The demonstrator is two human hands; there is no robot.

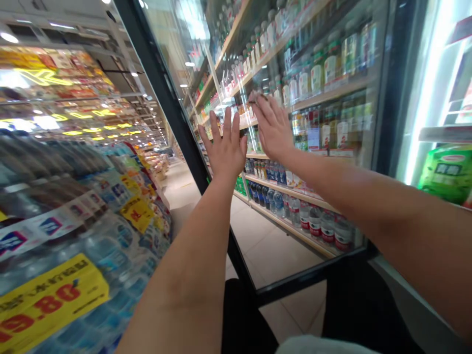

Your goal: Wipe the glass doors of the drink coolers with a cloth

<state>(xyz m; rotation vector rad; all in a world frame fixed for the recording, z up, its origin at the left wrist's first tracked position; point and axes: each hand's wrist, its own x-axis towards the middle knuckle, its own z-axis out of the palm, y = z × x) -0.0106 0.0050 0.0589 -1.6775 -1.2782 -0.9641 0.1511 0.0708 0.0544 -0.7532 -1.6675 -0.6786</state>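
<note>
- Glass door (280, 246) of a shop cooler stands swung open, slanting across the middle of the view from upper left to lower right, edged by a black frame (167, 98).
- Left hand (224, 147) lies flat against the pane near its middle, palm forward, its grip loose with the fingers straight, pointing up and slightly spread, closed on nothing.
- Right hand (273, 129) is just beside it, a little higher, also palm to the glass; its grip is likewise spread flat, fingers angled up and to the left.
- Whether a small grey blur at the right fingertips is an object or a reflection cannot be told.
- Both bare forearms reach in from the bottom edge.
- Rows of bottles (324, 69) on wooden shelves show in the pane, with water bottles (313, 221) on the lowest shelf.
- On the left, shrink-wrapped packs of water (110, 231) are stacked high, carrying a yellow price sign (47, 300) with red digits.
- On the far right, the lit cooler interior holds a green packet (448, 172).
- A pale tiled aisle floor (180, 187) runs off behind the door.
</note>
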